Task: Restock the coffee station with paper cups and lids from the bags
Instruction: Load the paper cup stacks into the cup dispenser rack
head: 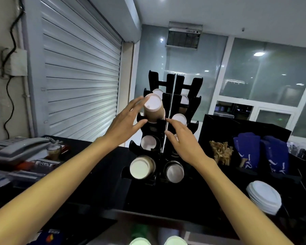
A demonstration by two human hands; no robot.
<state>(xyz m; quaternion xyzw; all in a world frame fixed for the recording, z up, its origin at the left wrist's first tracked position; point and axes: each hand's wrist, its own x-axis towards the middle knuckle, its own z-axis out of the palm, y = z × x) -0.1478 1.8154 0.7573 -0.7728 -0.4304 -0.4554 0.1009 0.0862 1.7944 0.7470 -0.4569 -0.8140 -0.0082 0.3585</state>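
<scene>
Closest to you, at the bottom edge of the head view, two pale round cup tops (175, 241) sit blurred just below the front lip of the black worktop (166, 200); what they belong to is unclear. Your two bare forearms reach up from there toward the tall black plastic cup rack (175, 82) standing at the middle of the worktop.

Your left hand (127, 121) is spread open, fingers straight. Its fingertips lie against the left side of a stack of brown paper cups (153, 110) that leans out of an upper left slot of the rack, white bottom facing you, and the thumb reaches toward the stack's lower edge. Whether the thumb actually touches is unclear.

Your right hand (182, 142) is also open with relaxed fingers, holding nothing. It hovers in front of the rack's right column, just below and right of that stack, its fingertips close to the rack's centre divider.

Lower slots hold more cups: a white-bottomed stack (142, 167) at lower left and a greyer one (173, 171) at lower right, both beneath your hands.

A stack of white plastic lids (264, 198) lies on the worktop well to the right of your right forearm.
</scene>
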